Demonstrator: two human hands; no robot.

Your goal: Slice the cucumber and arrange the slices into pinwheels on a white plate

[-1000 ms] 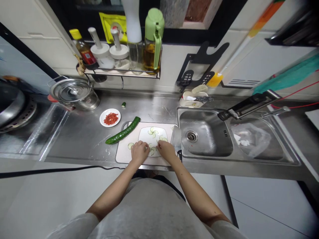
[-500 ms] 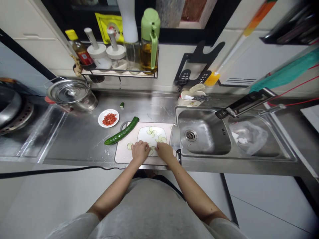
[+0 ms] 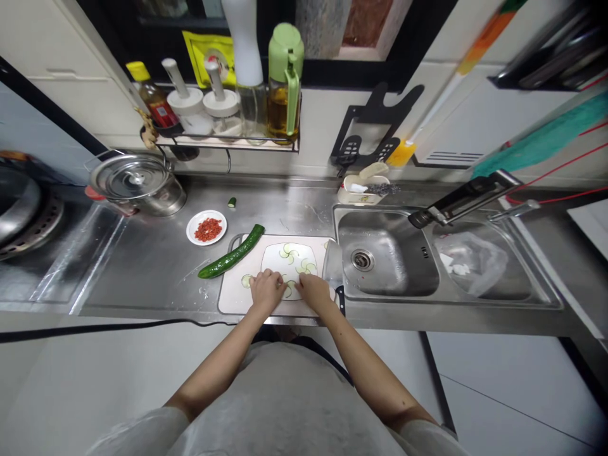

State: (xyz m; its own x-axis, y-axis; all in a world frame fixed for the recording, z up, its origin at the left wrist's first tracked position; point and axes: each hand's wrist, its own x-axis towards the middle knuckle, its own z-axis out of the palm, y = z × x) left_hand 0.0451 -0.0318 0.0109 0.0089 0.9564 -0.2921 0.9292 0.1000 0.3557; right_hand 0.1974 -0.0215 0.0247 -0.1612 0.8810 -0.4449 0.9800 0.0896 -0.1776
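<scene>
A white squarish plate (image 3: 278, 253) rests on the pale cutting board (image 3: 232, 297), with thin cucumber slices (image 3: 289, 253) fanned in small groups on it. At its near left edge, my left hand (image 3: 267, 291) has curled fingers, its thumb side closed on a cucumber slice beside the nearest group. My right hand (image 3: 314, 293) is at the near right edge, fingers pressed together; what they pinch is hidden. A loose cucumber slice (image 3: 246, 280) lies left of my left hand. The whole cucumber (image 3: 231, 255) spans the board's left edge. A kitchen knife (image 3: 334, 263) lies at the board's right.
A small plate (image 3: 190, 231) of red bits and a cucumber end (image 3: 232, 202) sit behind on the steel counter. A lidded pot (image 3: 164, 196) stands back left. On the right is a double sink (image 3: 389, 253) with a faucet (image 3: 460, 202). Bottles fill the wall rack (image 3: 237, 144).
Both hands stay at the plate's near edge with only slight finger movement. The view has shifted a little; nothing else visibly moved.
</scene>
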